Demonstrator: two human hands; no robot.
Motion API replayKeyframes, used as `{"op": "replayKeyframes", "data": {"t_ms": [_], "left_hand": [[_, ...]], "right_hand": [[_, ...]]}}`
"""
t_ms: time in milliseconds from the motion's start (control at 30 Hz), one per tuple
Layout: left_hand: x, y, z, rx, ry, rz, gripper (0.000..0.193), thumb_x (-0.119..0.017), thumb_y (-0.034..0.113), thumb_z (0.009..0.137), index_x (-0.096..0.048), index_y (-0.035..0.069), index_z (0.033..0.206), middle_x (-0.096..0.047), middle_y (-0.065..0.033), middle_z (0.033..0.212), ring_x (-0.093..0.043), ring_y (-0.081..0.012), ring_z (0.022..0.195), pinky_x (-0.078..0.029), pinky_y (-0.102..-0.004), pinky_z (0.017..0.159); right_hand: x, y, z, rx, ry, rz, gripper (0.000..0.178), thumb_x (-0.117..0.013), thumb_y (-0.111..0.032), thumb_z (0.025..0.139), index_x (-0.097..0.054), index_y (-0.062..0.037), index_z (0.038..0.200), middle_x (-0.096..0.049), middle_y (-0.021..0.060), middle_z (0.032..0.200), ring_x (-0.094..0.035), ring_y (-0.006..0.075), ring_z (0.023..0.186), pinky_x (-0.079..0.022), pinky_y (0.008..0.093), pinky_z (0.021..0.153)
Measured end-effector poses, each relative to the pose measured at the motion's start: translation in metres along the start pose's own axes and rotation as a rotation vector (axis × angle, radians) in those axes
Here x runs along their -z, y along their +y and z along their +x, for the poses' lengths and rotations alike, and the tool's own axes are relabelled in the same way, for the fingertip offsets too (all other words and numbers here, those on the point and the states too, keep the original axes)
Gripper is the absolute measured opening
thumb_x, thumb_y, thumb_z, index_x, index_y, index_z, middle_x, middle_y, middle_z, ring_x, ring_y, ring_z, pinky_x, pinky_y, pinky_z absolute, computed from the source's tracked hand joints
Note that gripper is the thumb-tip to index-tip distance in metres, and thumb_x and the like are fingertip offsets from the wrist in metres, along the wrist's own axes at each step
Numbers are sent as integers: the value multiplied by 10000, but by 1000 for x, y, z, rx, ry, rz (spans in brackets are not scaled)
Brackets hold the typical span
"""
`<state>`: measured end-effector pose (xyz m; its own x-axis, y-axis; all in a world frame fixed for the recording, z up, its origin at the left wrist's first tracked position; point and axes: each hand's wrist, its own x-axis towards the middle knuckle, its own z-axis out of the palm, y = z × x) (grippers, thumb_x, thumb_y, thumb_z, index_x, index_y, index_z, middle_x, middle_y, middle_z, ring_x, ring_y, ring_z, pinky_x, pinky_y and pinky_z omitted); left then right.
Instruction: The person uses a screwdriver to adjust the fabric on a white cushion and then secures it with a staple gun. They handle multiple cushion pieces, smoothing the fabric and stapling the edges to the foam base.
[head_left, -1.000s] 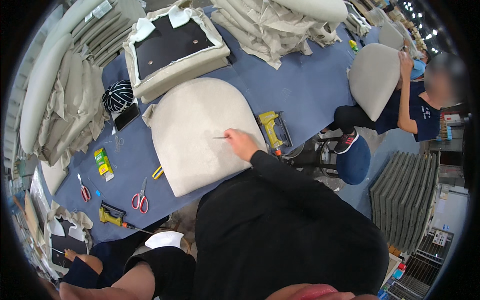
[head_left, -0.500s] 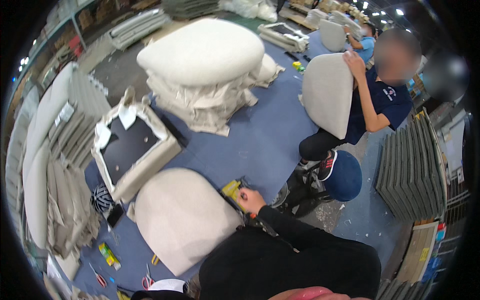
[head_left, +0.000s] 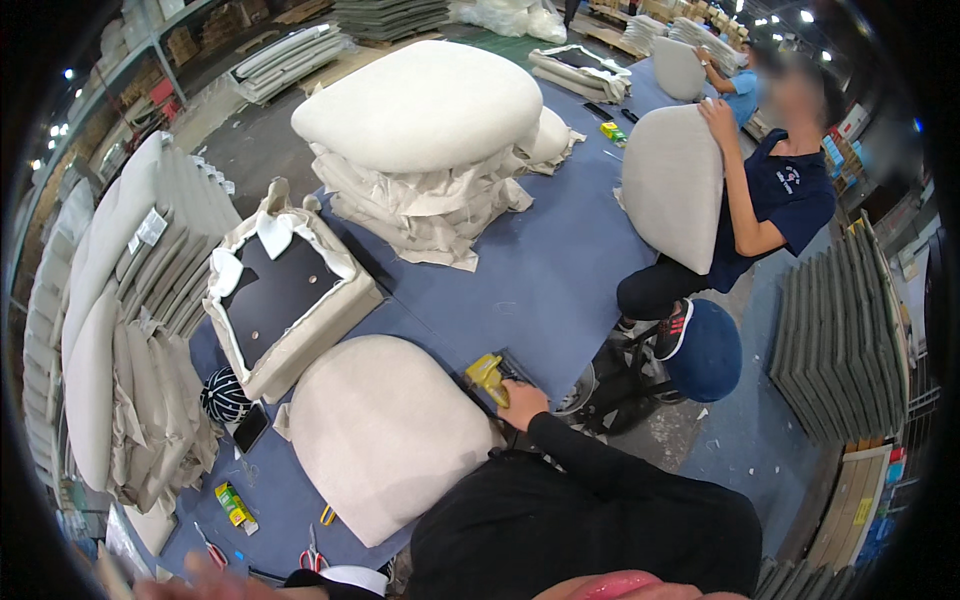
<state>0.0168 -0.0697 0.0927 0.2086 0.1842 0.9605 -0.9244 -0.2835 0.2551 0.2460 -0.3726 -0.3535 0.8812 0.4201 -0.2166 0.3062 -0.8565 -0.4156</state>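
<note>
My right hand (head_left: 522, 402), off the cushion (head_left: 385, 432) it was pressing, is now closing around the yellow staple gun (head_left: 487, 372) on the table (head_left: 560, 270), while my left hand (head_left: 190, 580) is lying open, empty.

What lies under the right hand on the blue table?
The right hand rests on a yellow staple gun, at the blue table's edge, beside the beige cushion. The gun's handle is covered.
</note>
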Motion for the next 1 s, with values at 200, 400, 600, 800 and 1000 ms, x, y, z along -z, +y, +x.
{"op": "replayKeyframes", "data": {"t_ms": [200, 400, 600, 800, 1000], "left_hand": [[11, -23, -120, 1139, -19, 621, 328, -606, 174, 948, -752, -9, 1178, -651, -229, 1415, -617, -339, 1312, -449, -419, 1122], [31, -13, -361, 1784, -909, 1087, 834, -777, 450, 928, -397, 272, 1648, -284, -215, 1725, -254, -549, 1555, -317, -743, 1155], [33, 18, -394, 1885, -805, 903, 947, -795, 438, 911, -283, 312, 1697, -17, -163, 1803, -33, -553, 1614, -214, -863, 1129], [38, 22, -393, 1877, -735, 869, 868, -776, 404, 938, -339, 288, 1678, -44, -147, 1805, -42, -519, 1626, -219, -858, 1135], [58, 38, -401, 1756, -571, 831, 673, -765, 374, 954, -547, 153, 1551, -345, -183, 1709, -251, -455, 1593, -342, -654, 1205]], "right_hand": [[19, 10, 32, -57, 326, 111, 499, -820, -283, 841, -601, -86, 1244, -678, 218, 1124, -654, 456, 1079, -535, 563, 905], [24, -8, 47, 124, 341, 1, 688, -829, -251, 857, -538, -80, 1457, -638, 240, 1262, -608, 451, 1197, -503, 522, 1016], [-14, -89, 21, 350, 171, 211, 891, -903, -391, 791, -480, -112, 1524, -539, 229, 1390, -544, 425, 1294, -474, 494, 1083], [-31, -147, 19, 227, 11, -75, 1226, -941, -591, 674, -318, -165, 1641, -420, 236, 1501, -458, 454, 1369, -428, 586, 1096], [-35, -127, 64, 186, 303, 93, 980, -884, -418, 804, -387, -133, 1599, -530, 225, 1409, -538, 414, 1301, -459, 530, 1064]]}}
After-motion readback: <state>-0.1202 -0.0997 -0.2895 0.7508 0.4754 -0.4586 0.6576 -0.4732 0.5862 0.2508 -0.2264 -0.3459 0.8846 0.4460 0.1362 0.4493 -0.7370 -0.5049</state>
